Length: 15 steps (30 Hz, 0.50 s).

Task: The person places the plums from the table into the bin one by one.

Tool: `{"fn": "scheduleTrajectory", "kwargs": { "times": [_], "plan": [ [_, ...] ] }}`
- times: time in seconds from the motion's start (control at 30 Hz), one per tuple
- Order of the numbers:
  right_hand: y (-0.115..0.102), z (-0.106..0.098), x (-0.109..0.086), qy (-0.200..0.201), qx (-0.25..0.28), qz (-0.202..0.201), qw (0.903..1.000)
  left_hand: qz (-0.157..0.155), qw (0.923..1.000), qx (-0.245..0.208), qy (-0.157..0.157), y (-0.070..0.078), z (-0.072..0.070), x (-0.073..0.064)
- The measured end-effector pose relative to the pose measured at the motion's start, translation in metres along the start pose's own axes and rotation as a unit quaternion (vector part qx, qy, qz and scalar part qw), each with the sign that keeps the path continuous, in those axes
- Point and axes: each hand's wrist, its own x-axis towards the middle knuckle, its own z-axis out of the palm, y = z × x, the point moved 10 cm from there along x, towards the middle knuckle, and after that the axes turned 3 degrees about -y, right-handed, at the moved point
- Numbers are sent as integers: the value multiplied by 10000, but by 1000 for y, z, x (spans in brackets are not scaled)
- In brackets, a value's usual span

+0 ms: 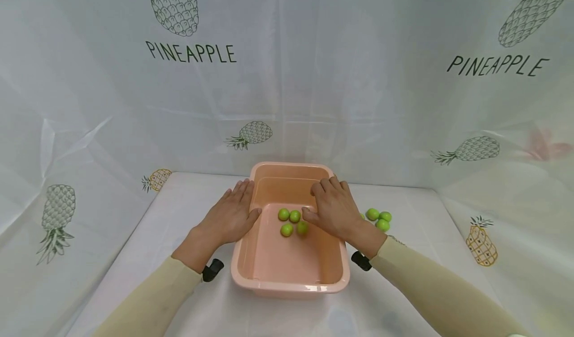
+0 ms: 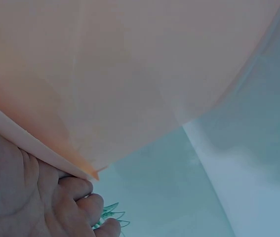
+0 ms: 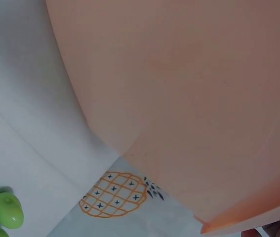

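Note:
A peach-pink plastic basin (image 1: 289, 269) stands in the middle of the table. My left hand (image 1: 228, 217) lies along its left rim with straight fingers, the thumb reaching over the edge; the left wrist view shows the palm (image 2: 11, 182) against the rim. Above the right rim is my right hand (image 1: 336, 207), its fingers loosely bent and its thumb apart, with nothing visible between them. Inside the basin are several small round green fruits (image 1: 286, 230); one green fruit (image 1: 302, 228) below the right thumb looks blurred.
More green fruits (image 1: 383, 225) lie on the table right of the basin, one partly behind my right hand; two show in the right wrist view, including a green fruit (image 3: 8, 210). A white pineapple-print sheet (image 1: 287, 78) covers the table and surroundings.

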Motion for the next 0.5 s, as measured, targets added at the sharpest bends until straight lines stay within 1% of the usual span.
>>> {"fn": "scheduleTrajectory", "kwargs": {
  "times": [0.27,0.5],
  "plan": [
    [0,1,-2,-55,29,-14,10000,12,10000,-39,-9,0,0,0],
    [-2,-3,-2,133,-38,-73,9999,-32,10000,-58,4,-1,1,0]
  ]
}}
